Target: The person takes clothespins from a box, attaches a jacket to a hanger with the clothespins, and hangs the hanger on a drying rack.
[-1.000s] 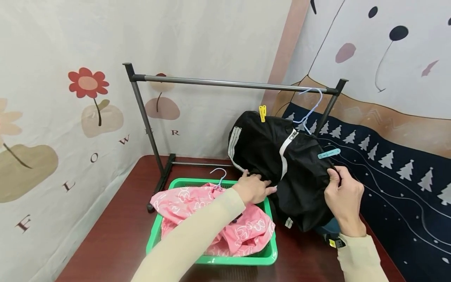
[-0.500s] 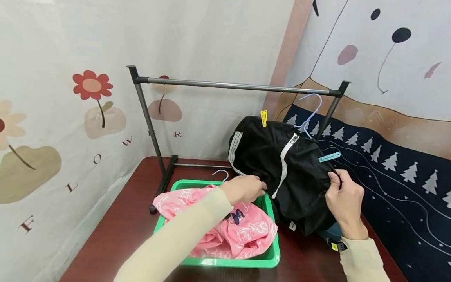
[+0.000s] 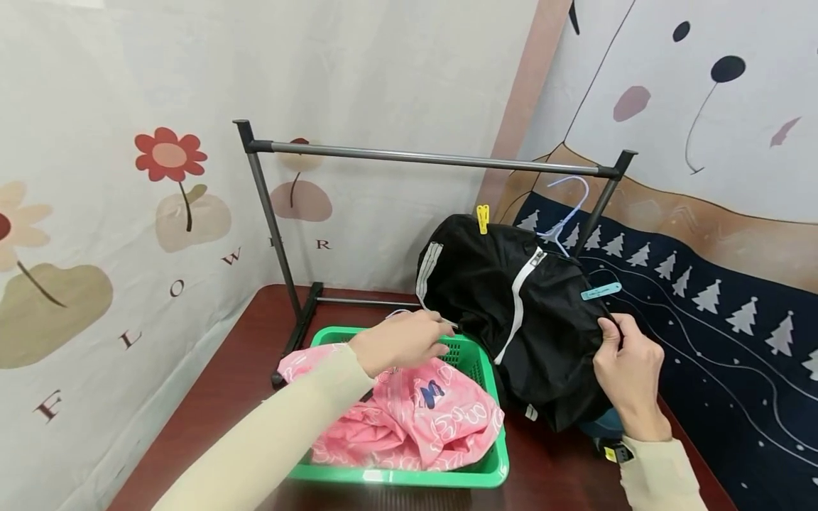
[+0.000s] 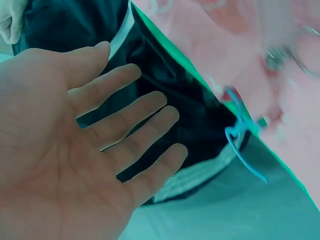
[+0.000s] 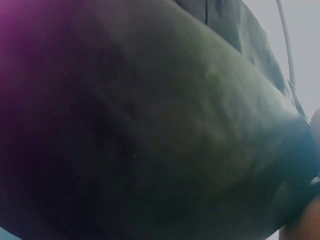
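A black jacket (image 3: 556,333) with a white zipper slants in front of the rack's right side, on a light blue hanger (image 3: 565,220). My right hand (image 3: 629,376) pinches the jacket's right edge, below a blue clothespin (image 3: 601,292). A yellow clothespin (image 3: 483,219) sits at its upper left. My left hand (image 3: 399,342) is over the green basket (image 3: 488,415), holding nothing; its fingers spread nearly straight in the left wrist view. Under it lies a pink garment (image 3: 441,411) with white prints, its hanger mostly hidden by that hand. Dark cloth fills the right wrist view.
A grey metal clothes rack (image 3: 415,157) stands at the back of the dark red table (image 3: 211,397). Printed cloth walls close off the back and right side. Behind the jacket's lower right, a blue item (image 3: 603,424) is partly hidden.
My left hand has let go of the black jacket's lower left and moved left over the basket. The jacket and its hanger shift slightly in view; my right hand keeps its grip.
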The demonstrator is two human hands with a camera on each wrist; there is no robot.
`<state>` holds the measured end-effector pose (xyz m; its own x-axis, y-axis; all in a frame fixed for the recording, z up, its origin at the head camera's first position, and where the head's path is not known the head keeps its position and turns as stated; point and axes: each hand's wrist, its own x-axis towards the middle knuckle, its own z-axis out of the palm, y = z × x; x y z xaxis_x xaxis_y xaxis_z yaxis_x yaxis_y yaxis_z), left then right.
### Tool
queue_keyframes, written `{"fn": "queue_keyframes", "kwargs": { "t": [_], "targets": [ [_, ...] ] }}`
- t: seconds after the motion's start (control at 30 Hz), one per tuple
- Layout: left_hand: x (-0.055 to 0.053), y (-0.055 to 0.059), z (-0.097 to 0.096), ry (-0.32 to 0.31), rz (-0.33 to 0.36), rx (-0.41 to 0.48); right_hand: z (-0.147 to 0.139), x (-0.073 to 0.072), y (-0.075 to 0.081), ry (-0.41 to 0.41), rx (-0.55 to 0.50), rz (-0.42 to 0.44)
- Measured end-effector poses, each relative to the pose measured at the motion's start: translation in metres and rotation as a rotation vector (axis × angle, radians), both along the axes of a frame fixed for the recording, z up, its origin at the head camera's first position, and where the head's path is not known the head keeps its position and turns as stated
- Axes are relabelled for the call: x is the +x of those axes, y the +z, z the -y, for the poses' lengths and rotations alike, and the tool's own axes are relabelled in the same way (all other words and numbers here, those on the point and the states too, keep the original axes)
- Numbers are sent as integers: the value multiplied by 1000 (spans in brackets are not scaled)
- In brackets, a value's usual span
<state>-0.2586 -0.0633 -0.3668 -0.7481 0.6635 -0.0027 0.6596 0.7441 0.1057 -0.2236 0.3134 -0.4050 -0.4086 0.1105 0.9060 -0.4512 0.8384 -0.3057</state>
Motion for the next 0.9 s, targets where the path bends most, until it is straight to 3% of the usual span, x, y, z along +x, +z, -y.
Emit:
{"fn": "queue_keyframes", "kwargs": {
  "t": [0.2,0.43,0.67,0.9],
  "targets": [
    [2,4,32,14,-58,102,4,-1,-3,10,6,-7],
    [-2,4,71,62,-231,244,8,-1,-2,25,3,0],
    [-6,8,104,161,-358,362,5,-3,-4,29,0,15],
    [-18,5,139,247,-492,527,5,-3,-6,31,1,19]
  ]
}}
